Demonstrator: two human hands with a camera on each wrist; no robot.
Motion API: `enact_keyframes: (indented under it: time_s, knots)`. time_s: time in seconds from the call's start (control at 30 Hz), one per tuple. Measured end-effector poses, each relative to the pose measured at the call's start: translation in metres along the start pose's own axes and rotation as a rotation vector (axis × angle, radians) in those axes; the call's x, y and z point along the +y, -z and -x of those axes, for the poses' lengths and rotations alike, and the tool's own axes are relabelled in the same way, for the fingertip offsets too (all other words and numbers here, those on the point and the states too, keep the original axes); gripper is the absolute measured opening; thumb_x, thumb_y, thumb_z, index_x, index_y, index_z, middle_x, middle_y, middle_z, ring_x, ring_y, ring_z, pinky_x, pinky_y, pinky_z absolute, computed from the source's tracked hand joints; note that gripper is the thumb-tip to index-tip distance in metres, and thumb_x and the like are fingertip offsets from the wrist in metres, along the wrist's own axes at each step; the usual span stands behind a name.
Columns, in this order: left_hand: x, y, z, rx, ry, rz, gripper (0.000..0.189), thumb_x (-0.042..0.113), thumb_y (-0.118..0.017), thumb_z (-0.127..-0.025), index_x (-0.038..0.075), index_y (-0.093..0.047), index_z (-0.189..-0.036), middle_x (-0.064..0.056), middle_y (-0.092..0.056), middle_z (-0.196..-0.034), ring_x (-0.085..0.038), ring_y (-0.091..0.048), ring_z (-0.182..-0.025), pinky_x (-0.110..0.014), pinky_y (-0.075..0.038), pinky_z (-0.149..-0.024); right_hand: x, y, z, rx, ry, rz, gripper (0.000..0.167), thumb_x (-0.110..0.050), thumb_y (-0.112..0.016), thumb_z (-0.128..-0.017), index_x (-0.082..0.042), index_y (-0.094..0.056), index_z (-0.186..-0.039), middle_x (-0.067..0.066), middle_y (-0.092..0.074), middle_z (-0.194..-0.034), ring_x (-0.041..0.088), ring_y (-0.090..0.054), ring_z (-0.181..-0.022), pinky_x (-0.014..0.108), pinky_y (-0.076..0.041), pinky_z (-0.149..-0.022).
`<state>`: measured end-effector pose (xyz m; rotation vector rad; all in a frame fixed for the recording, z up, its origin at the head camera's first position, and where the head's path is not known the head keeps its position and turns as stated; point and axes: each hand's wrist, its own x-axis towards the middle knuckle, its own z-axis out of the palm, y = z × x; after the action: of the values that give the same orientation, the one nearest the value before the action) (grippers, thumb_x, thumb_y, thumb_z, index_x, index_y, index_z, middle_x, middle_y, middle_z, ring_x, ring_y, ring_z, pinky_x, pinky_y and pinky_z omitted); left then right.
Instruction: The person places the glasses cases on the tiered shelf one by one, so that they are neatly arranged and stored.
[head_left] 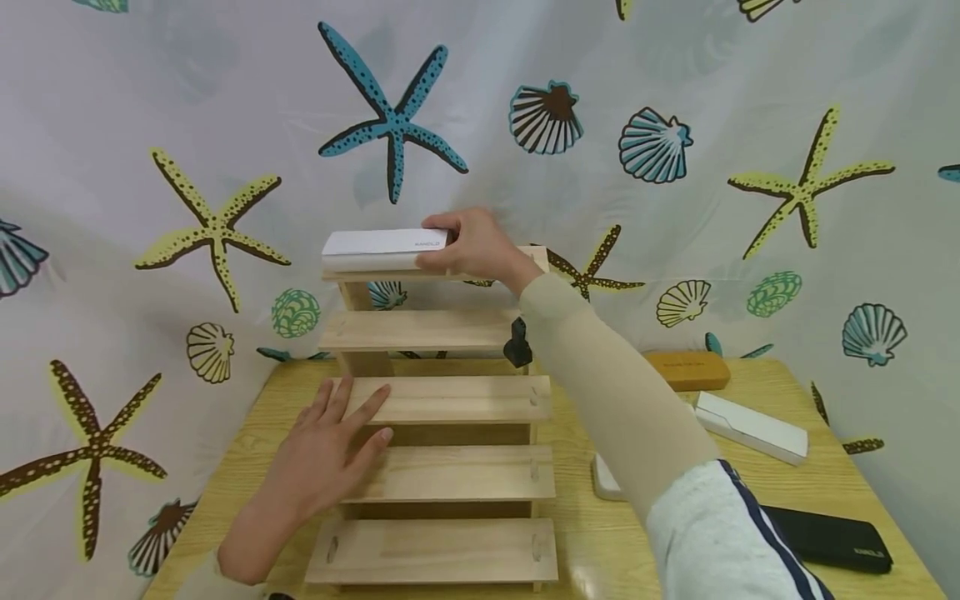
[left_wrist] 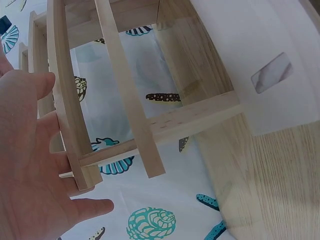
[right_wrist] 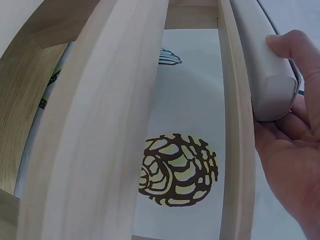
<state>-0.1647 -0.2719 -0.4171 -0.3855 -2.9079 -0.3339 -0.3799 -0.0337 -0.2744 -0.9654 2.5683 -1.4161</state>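
Observation:
A stepped wooden rack (head_left: 442, 329) with several slats stands on the table. On its top slat lies a white glasses case (head_left: 378, 250), long and narrow with small lettering near its right end. My right hand (head_left: 476, 246) grips that right end; in the right wrist view the thumb presses one side of the glasses case (right_wrist: 265, 65) and the fingers go round behind. My left hand (head_left: 322, 450) rests at the left end of the middle slat (head_left: 450, 400), fingers spread. The left wrist view shows this hand (left_wrist: 30, 160) against the rack's side, some fingers partly hidden behind the wood.
To the rack's right, on the wooden table (head_left: 592, 542), lie an orange-brown case (head_left: 686, 371), another white case (head_left: 753, 427) and a black case (head_left: 828, 540). A pale item (head_left: 606, 479) shows partly behind the right forearm. A sea-patterned curtain (head_left: 487, 183) hangs close behind the rack.

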Motion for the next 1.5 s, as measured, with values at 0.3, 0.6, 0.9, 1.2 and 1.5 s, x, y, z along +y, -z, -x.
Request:
enact_keyframes:
  time_s: [0.3, 0.6, 0.9, 1.2, 1.5]
  knots:
    - [0.0003, -0.0009, 0.0018, 0.000, 0.006, -0.002, 0.060, 0.053, -0.045, -0.110, 0.028, -0.040, -0.165, -0.032, -0.029, -0.168, -0.059, -0.023, -0.155, -0.078, -0.036, -0.113, -0.0020, -0.0047, -0.0034, -0.014, -0.055, 0.030, 0.059, -0.025, -0.084, -0.092, -0.010, -0.066, -0.145, 0.008, -0.072, -0.123, 0.017, -0.058, -0.096, 0.023, -0.048, -0.076]
    - [-0.0023, -0.0025, 0.0009, 0.008, 0.000, -0.007, 0.060, 0.054, -0.046, -0.110, 0.029, -0.039, -0.165, -0.032, -0.029, -0.168, -0.058, -0.023, -0.156, -0.077, -0.035, -0.114, -0.0006, -0.0058, -0.0054, -0.023, -0.039, 0.060, 0.058, -0.026, -0.084, -0.092, -0.009, -0.065, -0.145, 0.008, -0.072, -0.131, 0.017, -0.062, -0.103, 0.024, -0.052, -0.085]
    - [-0.0024, -0.0039, -0.0004, 0.004, 0.002, -0.007, 0.061, 0.054, -0.045, -0.110, 0.029, -0.039, -0.165, -0.031, -0.028, -0.169, -0.057, -0.022, -0.156, -0.078, -0.035, -0.113, 0.0005, -0.0065, -0.0035, -0.010, -0.052, 0.081, 0.060, -0.027, -0.084, -0.092, -0.010, -0.065, -0.146, 0.009, -0.071, -0.131, 0.019, -0.062, -0.103, 0.026, -0.053, -0.084]
    - [-0.0010, -0.0050, 0.0001, 0.012, -0.004, -0.006, 0.060, 0.053, -0.046, -0.110, 0.028, -0.040, -0.164, -0.031, -0.030, -0.168, -0.057, -0.023, -0.156, -0.076, -0.035, -0.115, 0.0005, -0.0075, -0.0028, -0.013, -0.058, 0.120, 0.061, -0.029, -0.082, -0.093, -0.009, -0.063, -0.148, 0.009, -0.070, -0.133, 0.020, -0.062, -0.104, 0.028, -0.053, -0.086]
    - [-0.0019, -0.0034, 0.0008, 0.016, 0.001, -0.007, 0.060, 0.053, -0.047, -0.110, 0.028, -0.040, -0.164, -0.031, -0.029, -0.168, -0.058, -0.023, -0.156, -0.078, -0.035, -0.113, -0.0016, -0.0092, -0.0035, -0.024, -0.062, 0.109, 0.061, -0.028, -0.080, -0.095, -0.009, -0.061, -0.150, 0.010, -0.069, -0.134, 0.020, -0.061, -0.102, 0.028, -0.053, -0.085]
